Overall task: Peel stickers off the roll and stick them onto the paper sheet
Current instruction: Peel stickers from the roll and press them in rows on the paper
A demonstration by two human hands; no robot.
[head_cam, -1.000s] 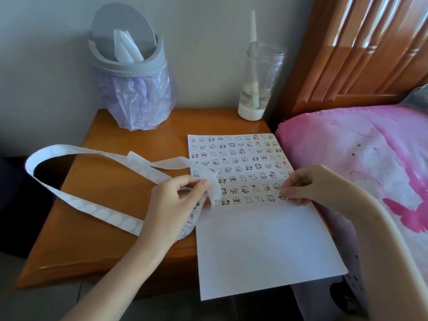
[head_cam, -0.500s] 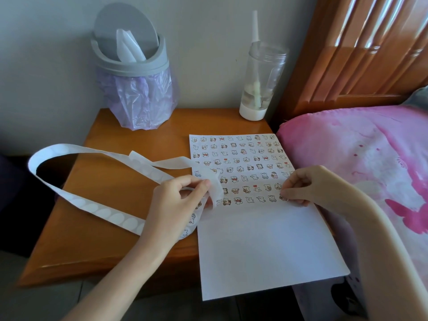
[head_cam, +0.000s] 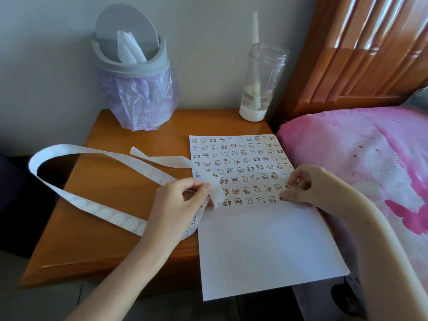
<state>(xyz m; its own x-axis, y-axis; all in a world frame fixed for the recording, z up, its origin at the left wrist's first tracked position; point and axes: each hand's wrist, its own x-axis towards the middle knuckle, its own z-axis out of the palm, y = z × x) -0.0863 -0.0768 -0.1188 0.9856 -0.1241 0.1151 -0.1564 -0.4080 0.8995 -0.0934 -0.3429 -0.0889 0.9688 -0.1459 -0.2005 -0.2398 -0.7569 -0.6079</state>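
Strip (head_cam: 92,207) still pinched by left hand (head_cam: 178,202), right hand (head_cam: 303,188) still pressing paper sheet (head_cam: 266,246)

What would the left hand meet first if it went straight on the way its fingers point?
Probably the paper sheet: the left hand, pinching the sticker strip, points right across the sticker rows toward the right hand. Its height above the sheet is unclear.

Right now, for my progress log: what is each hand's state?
Left hand: pinching the sticker strip.
Right hand: fingers curled, tips on the paper sheet; holding a sticker cannot be told.
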